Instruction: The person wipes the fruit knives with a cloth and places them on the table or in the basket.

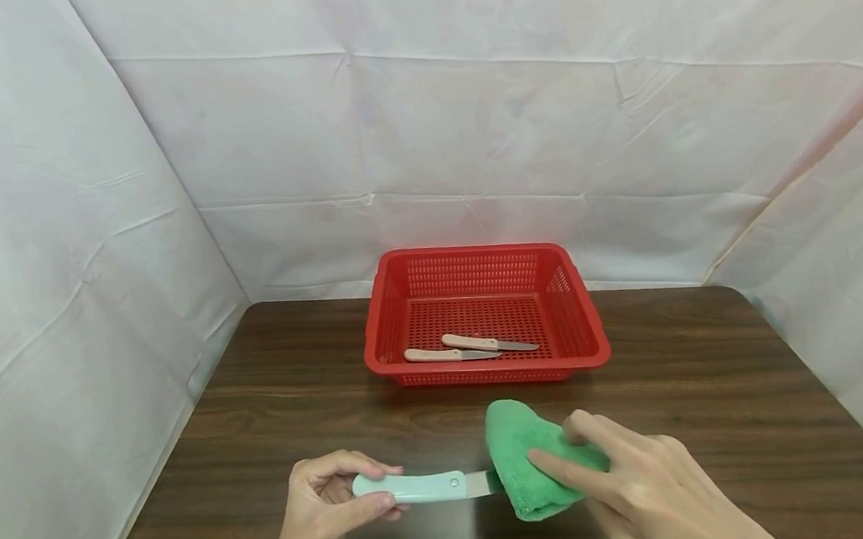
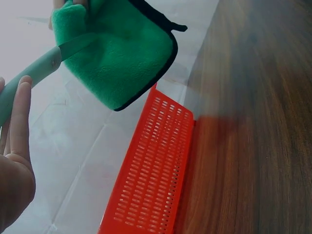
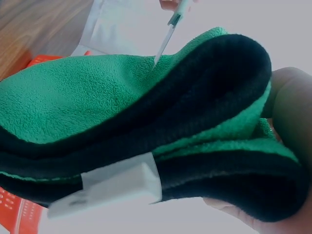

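Observation:
My left hand (image 1: 333, 503) grips the pale mint handle of a knife (image 1: 417, 488), its blade pointing right. In my right hand (image 1: 634, 477) is a folded green cloth (image 1: 529, 463), which covers the outer part of the blade. Seen from the left wrist, the knife (image 2: 45, 64) lies against the fuzzy face of the cloth (image 2: 124, 56), which has a black edge. The right wrist view shows the cloth's folded layers (image 3: 87, 87) close up, with the thin blade (image 3: 165, 46) touching the fabric; the blade's tip is hidden.
Behind the hands, a red perforated basket (image 1: 487, 376) stands on the dark wooden table (image 1: 296, 371). Two knives with pale handles (image 1: 433, 354) lie inside it near the front. White sheeting (image 1: 466, 125) hangs behind the table and along both sides.

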`<state>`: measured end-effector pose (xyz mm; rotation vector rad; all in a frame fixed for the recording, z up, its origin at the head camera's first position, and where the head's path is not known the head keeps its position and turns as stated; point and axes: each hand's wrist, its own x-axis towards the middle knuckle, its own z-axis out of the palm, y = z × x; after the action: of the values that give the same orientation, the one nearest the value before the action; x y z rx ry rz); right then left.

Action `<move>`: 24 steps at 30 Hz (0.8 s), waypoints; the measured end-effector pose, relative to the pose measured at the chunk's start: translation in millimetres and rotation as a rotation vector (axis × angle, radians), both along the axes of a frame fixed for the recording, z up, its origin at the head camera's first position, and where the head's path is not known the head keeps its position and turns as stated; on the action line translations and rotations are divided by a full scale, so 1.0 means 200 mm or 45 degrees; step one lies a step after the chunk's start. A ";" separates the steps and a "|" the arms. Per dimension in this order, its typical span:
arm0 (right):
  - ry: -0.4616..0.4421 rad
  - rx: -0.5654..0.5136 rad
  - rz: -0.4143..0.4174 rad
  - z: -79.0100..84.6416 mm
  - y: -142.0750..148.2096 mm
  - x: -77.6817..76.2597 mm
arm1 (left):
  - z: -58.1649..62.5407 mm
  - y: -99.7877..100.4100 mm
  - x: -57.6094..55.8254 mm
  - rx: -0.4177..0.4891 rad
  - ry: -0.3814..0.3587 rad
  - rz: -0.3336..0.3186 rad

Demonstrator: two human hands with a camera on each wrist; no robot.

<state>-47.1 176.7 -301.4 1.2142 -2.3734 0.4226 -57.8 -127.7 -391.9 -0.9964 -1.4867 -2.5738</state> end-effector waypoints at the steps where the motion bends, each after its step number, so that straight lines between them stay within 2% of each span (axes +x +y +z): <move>1: -0.006 -0.001 0.011 0.00 -0.01 0.00 | 0.00 0.00 0.00 -0.002 -0.005 0.002; 11: 0.182 -0.069 0.068 0.01 -0.08 -0.02 | 0.00 0.04 -0.01 0.023 -0.024 -0.018; 18: 0.158 -0.066 0.064 0.00 -0.10 -0.02 | 0.01 0.06 -0.01 0.022 -0.062 -0.021; 24: 0.016 0.012 0.049 0.00 -0.09 -0.01 | 0.01 0.07 -0.01 0.027 -0.055 -0.019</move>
<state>-49.1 157.7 -301.2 1.2651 -2.3470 0.4153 -59.9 -114.0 -389.4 -0.9595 -1.4635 -2.6317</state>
